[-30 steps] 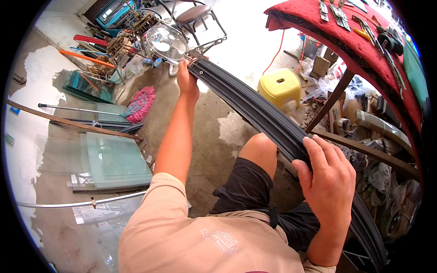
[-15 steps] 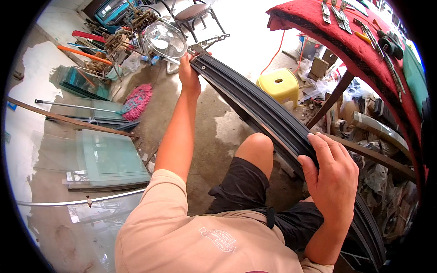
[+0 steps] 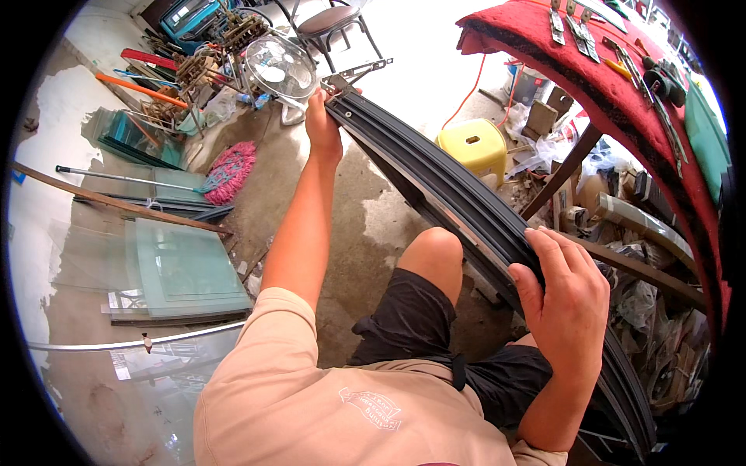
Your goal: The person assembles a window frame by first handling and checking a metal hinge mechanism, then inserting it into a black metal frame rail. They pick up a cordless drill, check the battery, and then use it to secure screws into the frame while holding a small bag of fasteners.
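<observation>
A long black metal window frame (image 3: 458, 194) stands on edge, running from the upper middle down to the lower right. At its far corner my left hand (image 3: 322, 132) is closed round the end, with the fingertips partly hidden. A metal hinge arm (image 3: 361, 72) sticks out beyond that corner. My right hand (image 3: 567, 299) grips the frame's nearer part, its fingers over the top edge and its thumb on the side towards me. The frame's lower end passes behind my right forearm.
Glass sheets (image 3: 186, 268) lean at the left near a pink mop (image 3: 231, 172). Ahead are a fan (image 3: 280, 68) and a chair (image 3: 330, 22). Right of the frame are a yellow stool (image 3: 474, 147), scrap (image 3: 653, 225) and a red-covered table (image 3: 536, 39) bearing tools and hinges.
Both hands keep their hold on the frame, almost unmoved. The surroundings sit very slightly further left in the view.
</observation>
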`<state>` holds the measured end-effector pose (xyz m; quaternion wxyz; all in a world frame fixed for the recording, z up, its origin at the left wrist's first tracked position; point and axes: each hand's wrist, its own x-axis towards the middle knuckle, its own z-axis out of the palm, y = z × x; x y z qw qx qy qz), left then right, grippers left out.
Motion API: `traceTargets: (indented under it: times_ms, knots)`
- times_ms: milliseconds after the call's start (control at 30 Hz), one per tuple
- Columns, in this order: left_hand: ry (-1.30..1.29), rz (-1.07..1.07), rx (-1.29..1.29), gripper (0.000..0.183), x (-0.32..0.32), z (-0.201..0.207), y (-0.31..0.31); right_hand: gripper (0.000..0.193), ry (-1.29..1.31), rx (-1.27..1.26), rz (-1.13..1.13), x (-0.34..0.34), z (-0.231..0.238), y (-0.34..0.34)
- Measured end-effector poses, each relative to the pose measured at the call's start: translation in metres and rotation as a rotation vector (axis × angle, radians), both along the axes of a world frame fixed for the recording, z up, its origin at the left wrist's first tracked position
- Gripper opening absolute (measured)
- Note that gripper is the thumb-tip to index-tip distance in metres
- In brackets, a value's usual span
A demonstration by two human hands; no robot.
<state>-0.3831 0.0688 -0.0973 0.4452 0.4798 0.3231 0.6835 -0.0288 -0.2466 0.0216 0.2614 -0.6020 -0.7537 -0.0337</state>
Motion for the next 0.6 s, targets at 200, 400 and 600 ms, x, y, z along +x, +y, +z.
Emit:
traceTargets:
  times_ms: [200, 400, 600]
  knots:
    - [0.041, -0.003, 0.0, 0.062, 0.0025, 0.0033, -0.004, 0.042, -0.005, -0.002, -0.011, -0.001, 0.0008, -0.0002]
    - [0.014, -0.011, 0.012, 0.064, 0.0012, 0.0001, 0.0006, 0.041, 0.003, -0.005, -0.011, 0.0003, 0.0012, 0.0014]
    - [0.026, -0.002, 0.007, 0.063, 0.0025, 0.0001, 0.0006, 0.042, 0.006, -0.02, -0.023, 0.0003, 0.0021, 0.0016]
